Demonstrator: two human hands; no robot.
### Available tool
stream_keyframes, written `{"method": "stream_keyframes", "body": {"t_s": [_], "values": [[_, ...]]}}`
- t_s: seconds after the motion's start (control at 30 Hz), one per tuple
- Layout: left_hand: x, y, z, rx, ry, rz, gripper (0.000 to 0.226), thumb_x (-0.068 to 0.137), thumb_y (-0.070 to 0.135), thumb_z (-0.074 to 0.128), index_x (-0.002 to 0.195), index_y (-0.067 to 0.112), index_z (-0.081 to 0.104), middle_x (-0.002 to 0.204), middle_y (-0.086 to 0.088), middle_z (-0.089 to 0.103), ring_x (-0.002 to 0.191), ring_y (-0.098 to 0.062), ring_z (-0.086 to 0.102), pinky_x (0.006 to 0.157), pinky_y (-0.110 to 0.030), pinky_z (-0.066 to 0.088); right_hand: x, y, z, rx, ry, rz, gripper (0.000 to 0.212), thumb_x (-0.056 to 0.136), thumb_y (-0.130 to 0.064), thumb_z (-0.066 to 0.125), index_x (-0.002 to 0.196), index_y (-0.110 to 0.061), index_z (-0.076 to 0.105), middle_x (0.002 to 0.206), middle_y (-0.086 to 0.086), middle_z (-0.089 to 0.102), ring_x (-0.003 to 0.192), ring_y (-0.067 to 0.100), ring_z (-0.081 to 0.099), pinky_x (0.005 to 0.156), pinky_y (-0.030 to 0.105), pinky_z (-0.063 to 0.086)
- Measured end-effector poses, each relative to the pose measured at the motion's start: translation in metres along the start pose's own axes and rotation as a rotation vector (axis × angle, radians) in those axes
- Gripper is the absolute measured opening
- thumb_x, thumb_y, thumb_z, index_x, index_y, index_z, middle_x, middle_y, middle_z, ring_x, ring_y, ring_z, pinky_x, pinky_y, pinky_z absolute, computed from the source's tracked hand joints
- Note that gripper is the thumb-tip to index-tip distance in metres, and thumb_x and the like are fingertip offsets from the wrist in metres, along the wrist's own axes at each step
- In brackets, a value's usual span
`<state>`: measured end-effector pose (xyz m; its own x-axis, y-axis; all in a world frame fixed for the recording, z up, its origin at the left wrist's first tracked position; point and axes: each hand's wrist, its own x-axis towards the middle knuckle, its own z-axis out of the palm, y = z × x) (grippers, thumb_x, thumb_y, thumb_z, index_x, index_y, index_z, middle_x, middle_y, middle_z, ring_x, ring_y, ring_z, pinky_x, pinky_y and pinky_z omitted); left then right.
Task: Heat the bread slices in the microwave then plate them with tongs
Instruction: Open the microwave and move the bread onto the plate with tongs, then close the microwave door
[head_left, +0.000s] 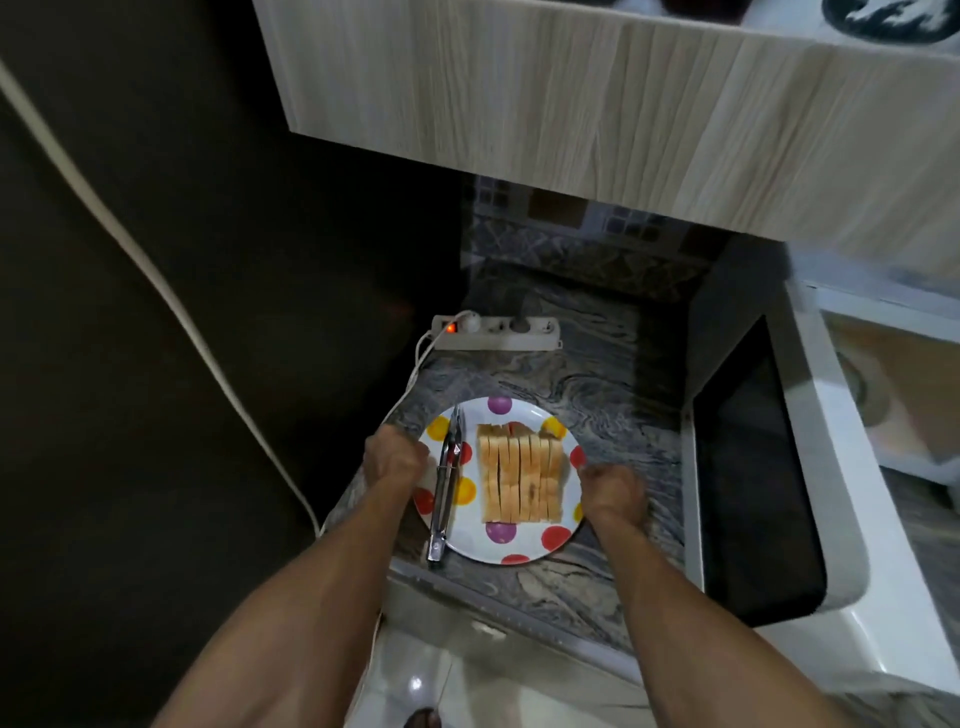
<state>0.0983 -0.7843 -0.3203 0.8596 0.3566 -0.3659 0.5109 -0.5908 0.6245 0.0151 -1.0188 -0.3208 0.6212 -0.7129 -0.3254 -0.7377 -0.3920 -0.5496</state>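
Observation:
A white plate (519, 415) with coloured dots sits on the marbled counter. Several bread slices (521, 479) stand side by side in a row across its middle. Metal tongs (445, 491) lie on the plate's left part, their handle end reaching past the near rim. My left hand (394, 457) grips the plate's left rim, fingers curled. My right hand (613, 493) grips the right rim the same way. The white microwave (753, 467) stands just to the right with its dark door shut.
A white power strip (498, 332) with a lit red switch lies behind the plate, its cable (156, 280) running off to the left. A wooden wall cabinet (597, 104) hangs overhead. A dark wall closes the left side. The counter's front edge (493, 587) is near.

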Motion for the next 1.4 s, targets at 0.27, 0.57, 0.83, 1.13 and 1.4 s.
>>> {"method": "stream_keyframes", "body": {"t_s": [0.27,0.57,0.83,1.13,1.4], "values": [[0.014,0.002,-0.007,0.241,-0.026,0.138,0.041,0.076,0.031,0.081,0.108,0.009,0.072,0.114,-0.016,0.069,0.104,-0.034,0.066,0.084,-0.037,0.054,-0.014,-0.01,0.005,0.005,0.137,0.07,0.036,0.088,-0.037,0.072,0.103,-0.005,0.077,0.104,0.023,0.072,0.095,0.038,0.069,0.071,0.035,0.052],[0.01,0.007,-0.015,0.32,-0.026,0.238,0.036,0.088,0.027,0.064,0.116,0.004,0.066,0.121,-0.02,0.064,0.11,-0.039,0.062,0.088,-0.04,0.052,-0.034,-0.003,-0.012,-0.138,0.091,-0.008,0.029,0.093,-0.029,0.056,0.094,-0.005,0.074,0.104,0.02,0.07,0.096,0.036,0.068,0.078,0.036,0.054],[-0.045,0.073,-0.017,0.245,-0.065,0.614,0.029,0.086,0.022,0.063,0.113,0.011,0.065,0.112,-0.016,0.065,0.103,-0.035,0.064,0.083,-0.037,0.052,-0.077,-0.012,-0.07,-0.342,0.341,-0.432,0.03,0.095,-0.026,0.051,0.11,-0.007,0.069,0.12,0.013,0.061,0.114,0.032,0.058,0.088,0.036,0.051],[-0.152,0.152,-0.001,0.597,-0.193,1.381,0.096,0.085,0.019,0.068,0.158,0.024,0.004,0.16,-0.013,0.018,0.141,-0.034,0.029,0.111,-0.045,0.032,-0.147,0.008,-0.152,-0.598,0.745,-0.622,0.068,0.083,-0.024,0.062,0.144,0.002,0.045,0.157,0.023,0.032,0.149,0.038,0.02,0.122,0.051,0.014],[-0.237,0.178,0.024,0.768,-0.255,1.832,0.099,0.089,0.035,0.065,0.157,0.017,-0.006,0.165,-0.006,-0.007,0.152,-0.023,0.001,0.122,-0.045,0.003,-0.176,0.065,-0.172,-0.598,0.668,-0.27,0.073,0.1,-0.035,0.04,0.156,0.004,0.014,0.164,0.022,0.012,0.152,0.035,0.006,0.123,0.049,0.002]]}}
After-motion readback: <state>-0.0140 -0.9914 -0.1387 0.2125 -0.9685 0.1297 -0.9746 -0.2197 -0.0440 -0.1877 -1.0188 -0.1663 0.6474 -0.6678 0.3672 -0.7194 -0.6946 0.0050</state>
